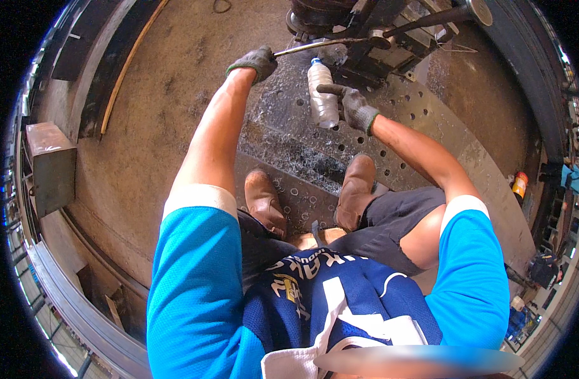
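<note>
My left hand (256, 61), in a dark work glove, is closed around the end of a long thin metal lever (315, 45) that runs right into a dark machine (378, 31) at the top. My right hand (356, 108), also gloved, grips a short dark handle (327, 89) sticking out of the same machine. A clear plastic water bottle (321, 93) stands upright on the perforated steel floor plate (403, 120) between my two hands. My two brown shoes (264, 202) rest on the plate below.
A grey metal box (49, 164) stands at the left on the concrete floor. A long wooden strip (128, 66) lies at the upper left. An orange can (520, 184) sits at the right edge, with cluttered gear further right.
</note>
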Available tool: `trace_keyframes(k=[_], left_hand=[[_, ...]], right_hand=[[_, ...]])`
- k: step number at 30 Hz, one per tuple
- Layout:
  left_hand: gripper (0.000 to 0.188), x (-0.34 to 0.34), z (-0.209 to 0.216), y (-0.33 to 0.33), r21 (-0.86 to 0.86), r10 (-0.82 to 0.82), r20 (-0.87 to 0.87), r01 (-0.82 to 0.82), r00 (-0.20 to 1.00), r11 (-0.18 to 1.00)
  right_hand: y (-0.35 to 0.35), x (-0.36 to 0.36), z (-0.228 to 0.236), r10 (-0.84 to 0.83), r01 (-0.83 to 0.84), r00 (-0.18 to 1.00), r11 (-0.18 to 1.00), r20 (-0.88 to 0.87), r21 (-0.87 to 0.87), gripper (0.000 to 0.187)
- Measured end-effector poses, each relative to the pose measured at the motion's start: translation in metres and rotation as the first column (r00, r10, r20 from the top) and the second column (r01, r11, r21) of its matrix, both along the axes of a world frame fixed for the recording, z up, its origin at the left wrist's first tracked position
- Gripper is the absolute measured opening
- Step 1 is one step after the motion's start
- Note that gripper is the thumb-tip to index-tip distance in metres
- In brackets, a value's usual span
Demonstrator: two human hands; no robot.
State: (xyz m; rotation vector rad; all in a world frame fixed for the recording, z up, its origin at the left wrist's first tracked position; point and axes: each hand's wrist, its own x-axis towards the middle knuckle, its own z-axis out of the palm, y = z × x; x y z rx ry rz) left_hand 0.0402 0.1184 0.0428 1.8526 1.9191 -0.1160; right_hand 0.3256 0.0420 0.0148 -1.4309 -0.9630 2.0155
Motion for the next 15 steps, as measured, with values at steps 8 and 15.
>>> trace_keyframes(k=[8,15], left_hand=[[0.041,0.0009,0.0013,0.0004,-0.029,-0.020,0.024,0.021,1.000,0.999],[0.042,0.0054,0.0071,-0.0016,-0.040,-0.009,0.022,0.010,1.000,0.999]], right_hand=[[0.0062,-0.0039,0.0005,-0.051,0.049,0.999,0.993,-0.013,-0.107,0.042],[0.0067,-0.0002,-0.0049,-0.230,0.183,0.949,0.959,-0.215,-0.219,0.021]])
